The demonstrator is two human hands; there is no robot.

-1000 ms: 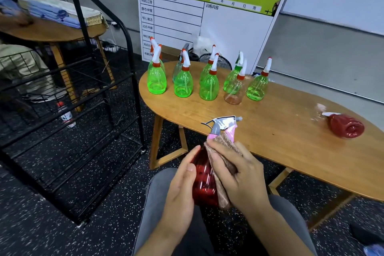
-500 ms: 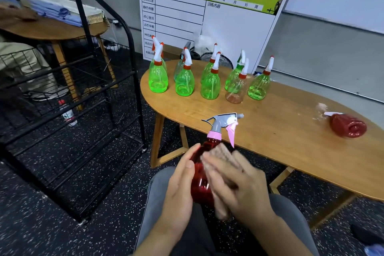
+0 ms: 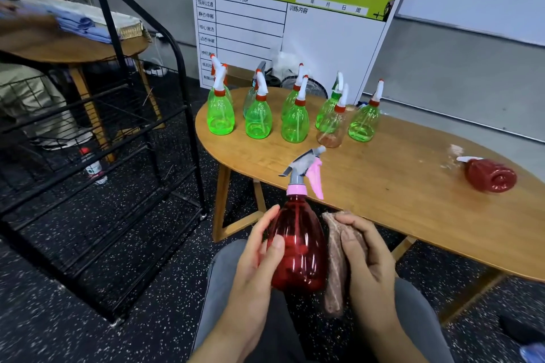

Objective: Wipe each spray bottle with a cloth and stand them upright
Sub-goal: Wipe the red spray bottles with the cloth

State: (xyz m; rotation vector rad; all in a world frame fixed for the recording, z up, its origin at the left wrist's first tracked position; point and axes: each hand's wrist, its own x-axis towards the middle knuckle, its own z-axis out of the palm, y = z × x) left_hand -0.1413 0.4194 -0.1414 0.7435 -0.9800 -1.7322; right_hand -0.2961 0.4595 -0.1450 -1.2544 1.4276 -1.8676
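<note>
Left grip [image 3: 259, 253] curls round a red spray bottle [image 3: 298, 247], held upright over the lap, thumb on its front. Right grip [image 3: 364, 253] holds a brown cloth [image 3: 334, 268] pressed against the bottle's right side. Beyond both, green spray bottles [image 3: 295, 124] stand on the bench [image 3: 383, 186]; far right of them, another red bottle [image 3: 489, 175] lies on its side.

The left hand [image 3: 259, 256] holds a red spray bottle [image 3: 298, 247] upright above the lap; the right hand [image 3: 364, 256] presses a brown cloth [image 3: 334, 268] to its side. Green bottles [image 3: 295, 122] stand on the tabletop [image 3: 383, 186], where another red bottle [image 3: 489, 175] lies on its side.
</note>
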